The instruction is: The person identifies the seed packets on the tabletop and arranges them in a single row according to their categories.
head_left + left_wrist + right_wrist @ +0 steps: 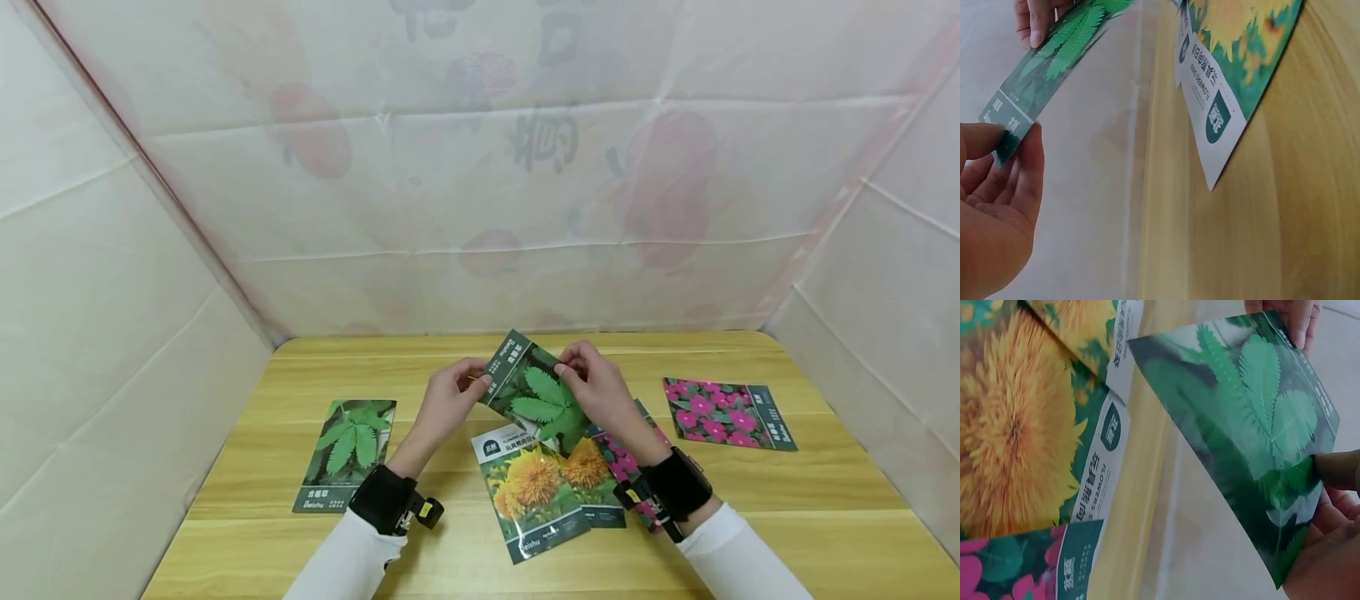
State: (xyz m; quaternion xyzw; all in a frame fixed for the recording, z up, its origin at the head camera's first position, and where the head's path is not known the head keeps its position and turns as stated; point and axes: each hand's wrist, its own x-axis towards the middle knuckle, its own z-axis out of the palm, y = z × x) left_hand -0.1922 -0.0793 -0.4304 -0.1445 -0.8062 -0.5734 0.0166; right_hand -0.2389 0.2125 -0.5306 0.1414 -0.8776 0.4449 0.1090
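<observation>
Both hands hold up a green-leaf seed packet (540,398) above the table, tilted, its leaf picture facing up. My left hand (452,392) pinches the dark labelled end between thumb and fingers. At a long edge, my right hand (600,387) pinches it the same way, as the right wrist view also shows. Below lie two overlapping seed packets with orange flowers, the front one (536,500) and the one behind it (606,504). A pink-flower seed packet (624,460) lies partly hidden beneath my right forearm.
Another green-leaf packet (348,450) lies at the left of the wooden table (450,550). At the right lies a second pink-flower packet (727,414). Pale fabric walls (465,208) enclose the table at the back and both sides.
</observation>
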